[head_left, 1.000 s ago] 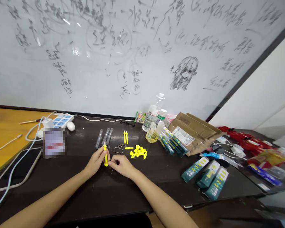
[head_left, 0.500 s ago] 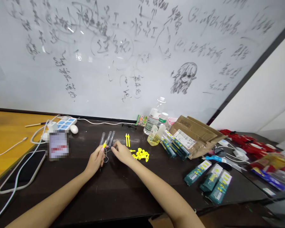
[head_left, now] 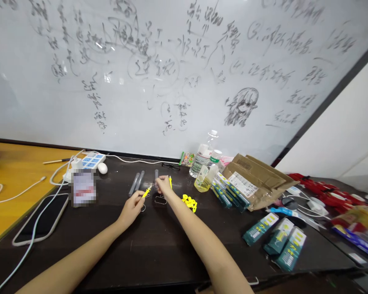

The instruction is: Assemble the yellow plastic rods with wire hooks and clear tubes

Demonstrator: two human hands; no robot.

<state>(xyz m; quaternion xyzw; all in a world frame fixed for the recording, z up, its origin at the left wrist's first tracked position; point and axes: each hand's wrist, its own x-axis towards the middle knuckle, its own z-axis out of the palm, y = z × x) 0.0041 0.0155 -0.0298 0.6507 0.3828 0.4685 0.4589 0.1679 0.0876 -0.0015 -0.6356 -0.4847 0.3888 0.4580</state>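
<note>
Diagonally, the yellow rod (head_left: 146, 192) points up-right, pinched in the left hand (head_left: 133, 208); right hand (head_left: 162, 184) grips a clear tube (head_left: 156, 175).

slim yellow rod (head_left: 146, 192), slanted, held in the left fingers (head_left: 138, 195), its narrow tip pointing away from them toward the right fingers (head_left: 162, 183), clear tube (head_left: 156, 174) at the right fingers, one end showing beyond them

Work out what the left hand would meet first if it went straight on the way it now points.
The left hand, with the yellow rod in its fingers, would probably first meet the clear tube at the fingertips of the right hand; one view leaves depth unclear.
</note>
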